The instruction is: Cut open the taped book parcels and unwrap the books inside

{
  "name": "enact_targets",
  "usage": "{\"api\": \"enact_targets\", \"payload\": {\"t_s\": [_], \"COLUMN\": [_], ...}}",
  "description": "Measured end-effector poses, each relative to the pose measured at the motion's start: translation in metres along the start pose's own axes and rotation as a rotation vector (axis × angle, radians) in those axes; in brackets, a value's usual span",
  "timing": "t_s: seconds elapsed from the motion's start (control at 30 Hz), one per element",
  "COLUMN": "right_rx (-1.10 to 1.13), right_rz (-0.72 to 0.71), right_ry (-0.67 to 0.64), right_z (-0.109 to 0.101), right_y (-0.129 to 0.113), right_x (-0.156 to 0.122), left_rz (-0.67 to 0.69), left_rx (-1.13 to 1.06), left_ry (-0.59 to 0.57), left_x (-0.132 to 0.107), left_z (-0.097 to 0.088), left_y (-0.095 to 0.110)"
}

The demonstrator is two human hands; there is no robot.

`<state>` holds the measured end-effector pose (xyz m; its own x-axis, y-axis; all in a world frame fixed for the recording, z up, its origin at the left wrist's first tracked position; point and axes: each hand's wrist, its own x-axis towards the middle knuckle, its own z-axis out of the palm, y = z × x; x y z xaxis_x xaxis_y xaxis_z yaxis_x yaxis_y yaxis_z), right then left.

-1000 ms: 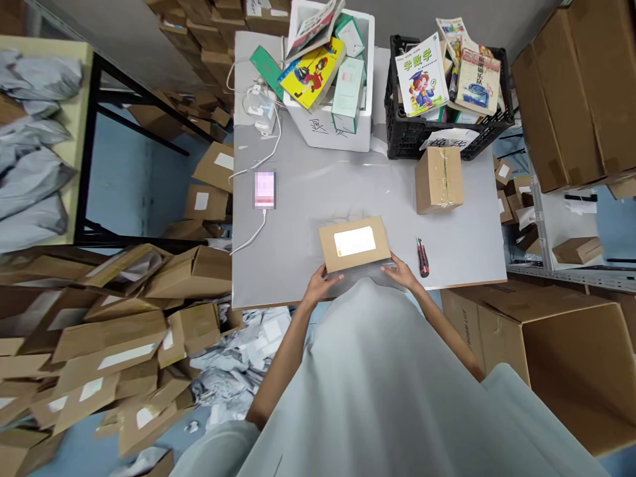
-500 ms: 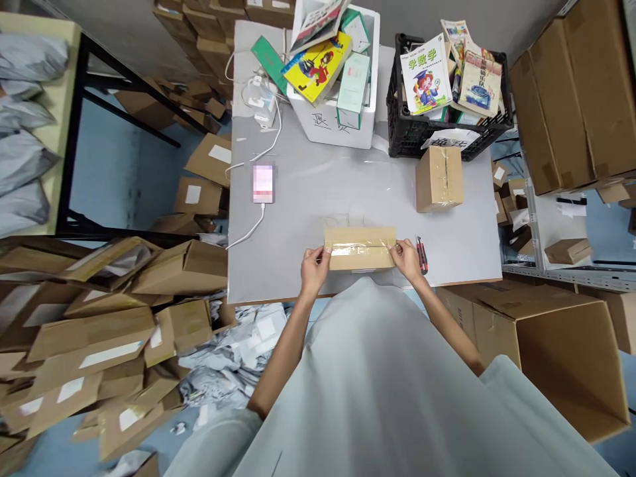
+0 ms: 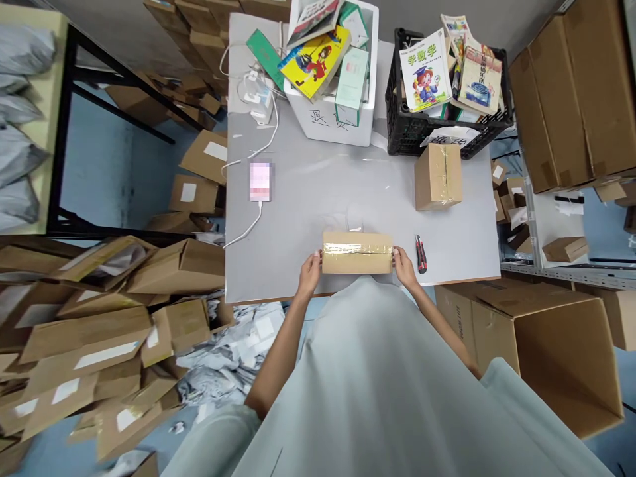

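A small cardboard box [image 3: 356, 262] lies at the front edge of the grey table, with shiny clear tape along the seam on its upper face. My left hand [image 3: 311, 273] grips its left end, and my right hand [image 3: 404, 266] holds the right end, so the box sits between them. Some fingertips are hidden behind the box ends. Just right of my right hand lies a red and black box cutter [image 3: 421, 254], touched by neither hand.
Behind stand a white foam box [image 3: 342, 134] and a black crate [image 3: 397, 136], both full of books. A taped carton [image 3: 430, 179] sits before the crate. A phone-like device [image 3: 261, 181] with a cable lies left. An open large carton [image 3: 561, 358] stands right; boxes pile up left.
The box has tilted so its taped face turns more towards me. My hands have slid from the top edges down onto its two ends.
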<state>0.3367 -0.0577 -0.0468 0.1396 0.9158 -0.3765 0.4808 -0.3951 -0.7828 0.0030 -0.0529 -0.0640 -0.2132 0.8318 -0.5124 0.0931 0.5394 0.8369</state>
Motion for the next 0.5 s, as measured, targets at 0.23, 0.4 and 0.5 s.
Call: {"api": "enact_targets", "payload": {"t_s": [0.23, 0.4, 0.5], "right_rx": [0.075, 0.056, 0.063], "right_rz": [-0.009, -0.069, -0.127], "right_ry": [-0.222, -0.173, -0.117], "right_z": [0.007, -0.002, -0.012], "right_y": [0.017, 0.003, -0.009], "right_x": [-0.011, -0.010, 0.000], "left_rz": [-0.165, -0.132, -0.013], "left_rx": [-0.027, -0.023, -0.016], "left_ry": [-0.015, 0.003, -0.001], "left_x": [-0.014, -0.017, -0.018], "left_z": [0.010, 0.006, 0.003], "left_y": [-0.021, -0.012, -0.001]}}
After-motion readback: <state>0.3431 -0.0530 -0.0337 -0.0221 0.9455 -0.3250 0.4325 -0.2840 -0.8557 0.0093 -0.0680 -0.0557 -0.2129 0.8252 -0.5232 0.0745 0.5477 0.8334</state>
